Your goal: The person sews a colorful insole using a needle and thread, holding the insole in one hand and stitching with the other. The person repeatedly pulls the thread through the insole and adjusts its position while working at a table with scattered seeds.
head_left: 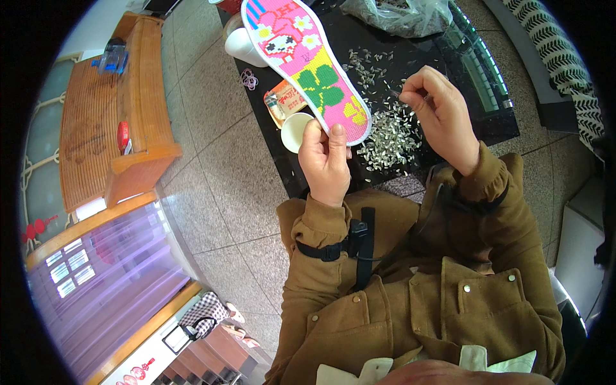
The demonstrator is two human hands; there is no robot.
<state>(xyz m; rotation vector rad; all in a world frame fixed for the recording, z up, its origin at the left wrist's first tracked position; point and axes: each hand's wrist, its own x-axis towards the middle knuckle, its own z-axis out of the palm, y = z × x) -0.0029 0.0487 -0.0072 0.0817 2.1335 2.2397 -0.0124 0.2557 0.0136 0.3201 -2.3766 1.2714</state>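
My left hand (328, 161) grips the heel end of an embroidered insole (315, 72), thumb on top. The insole has a white edge and a pink, yellow and green pattern with flowers and a cartoon face. To its right, above a heap of shelled seeds, my right hand (439, 108) is raised with thumb and forefinger pinched together. Something thin and small shows at those fingertips, too fine to name. Below and between the hands, a pile of sunflower seeds (391, 144) lies on the black glossy table (296, 175). No thread can be made out between hand and insole.
A white paper cup (294, 132), an orange printed packet (284, 102), pinkish bands (249, 79) and a white container (244, 47) are along the table's left side. A clear plastic bag (404, 19) lies at the far side. A wooden bench (144, 96) stands to the left, across the tiled floor.
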